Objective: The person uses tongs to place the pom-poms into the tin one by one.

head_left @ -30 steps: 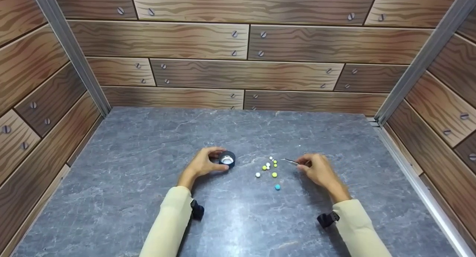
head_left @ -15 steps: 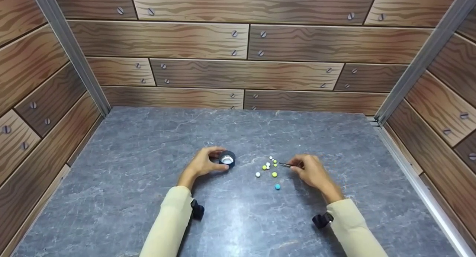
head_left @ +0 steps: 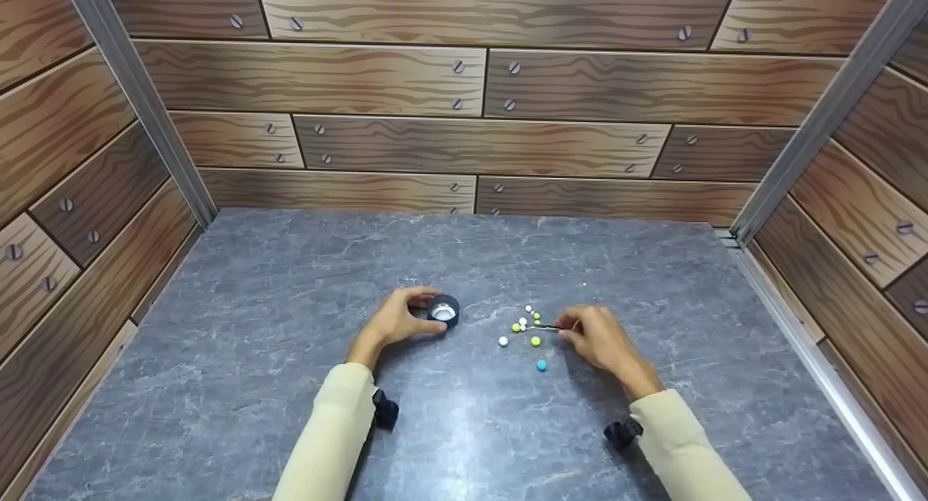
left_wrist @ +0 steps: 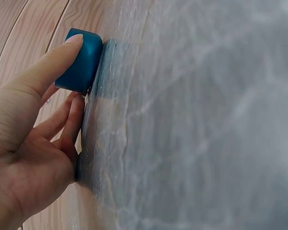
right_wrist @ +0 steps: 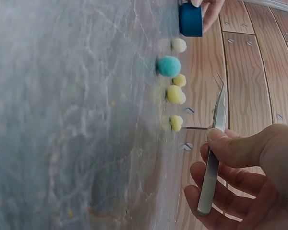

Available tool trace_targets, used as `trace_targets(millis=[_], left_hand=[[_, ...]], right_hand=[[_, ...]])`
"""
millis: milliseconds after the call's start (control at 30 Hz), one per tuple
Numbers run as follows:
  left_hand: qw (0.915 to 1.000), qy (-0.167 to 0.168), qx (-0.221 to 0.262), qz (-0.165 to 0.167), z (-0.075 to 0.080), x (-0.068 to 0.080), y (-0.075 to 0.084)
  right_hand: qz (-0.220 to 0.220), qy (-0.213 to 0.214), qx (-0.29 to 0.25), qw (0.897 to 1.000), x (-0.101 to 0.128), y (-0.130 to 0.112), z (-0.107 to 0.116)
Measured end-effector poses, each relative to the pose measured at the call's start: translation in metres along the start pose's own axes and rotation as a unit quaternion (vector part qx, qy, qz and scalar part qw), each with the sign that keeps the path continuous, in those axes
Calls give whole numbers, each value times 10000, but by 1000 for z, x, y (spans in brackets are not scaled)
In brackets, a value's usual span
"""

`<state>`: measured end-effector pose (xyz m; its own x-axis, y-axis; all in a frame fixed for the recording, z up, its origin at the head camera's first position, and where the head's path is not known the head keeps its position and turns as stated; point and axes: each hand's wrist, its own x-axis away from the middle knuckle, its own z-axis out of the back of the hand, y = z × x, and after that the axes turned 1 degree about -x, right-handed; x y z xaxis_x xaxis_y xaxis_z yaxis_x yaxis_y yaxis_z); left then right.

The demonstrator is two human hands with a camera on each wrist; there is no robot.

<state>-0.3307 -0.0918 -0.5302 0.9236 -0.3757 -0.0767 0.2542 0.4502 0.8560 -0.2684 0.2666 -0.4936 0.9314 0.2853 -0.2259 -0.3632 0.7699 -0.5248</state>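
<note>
At frame centre, the right hand pinches tweezers beside light, soft pom-poms, best nipped gently mid-fluff, while the left hand grips the small dark cup.

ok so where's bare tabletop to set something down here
Free: the grey tabletop left of the left hand, the strip behind the pom-poms toward the wall, and right of the right hand. Crowded: between the small cup and the tweezers.

1 blue cup, 1 pr tweezers, approx 8 pom-poms, 2 hands.
</note>
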Motion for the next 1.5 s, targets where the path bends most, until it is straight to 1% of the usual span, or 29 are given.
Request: trace_targets(millis=[300, 533, 667, 933, 1100, 1367, 1500], left_hand=[[10000, -8, 48, 6, -1, 0, 1], [10000, 4, -17, 26, -1, 0, 0], [10000, -9, -44, 38, 0, -1, -1], [9999, -28, 54, -119, -1, -2, -1], [9998, -5, 36, -191, 0, -2, -2], [9999, -21, 60, -109, 0, -1, 0], [9999, -35, 72, -76, 1, -1, 1]], right_hand=[[37, 3, 387, 9992, 0, -8, -10], [279, 46, 567, 9980, -1, -11, -18], [302, 136, 673, 9972, -1, -13, -23], [374, 312, 729, 9962, -1, -17, -28], [334, 343, 691, 9965, -2, -19, -28], [522, 351, 771, 9950, -4, -21, -30], [501, 310, 770, 9953, -5, -21, -30]])
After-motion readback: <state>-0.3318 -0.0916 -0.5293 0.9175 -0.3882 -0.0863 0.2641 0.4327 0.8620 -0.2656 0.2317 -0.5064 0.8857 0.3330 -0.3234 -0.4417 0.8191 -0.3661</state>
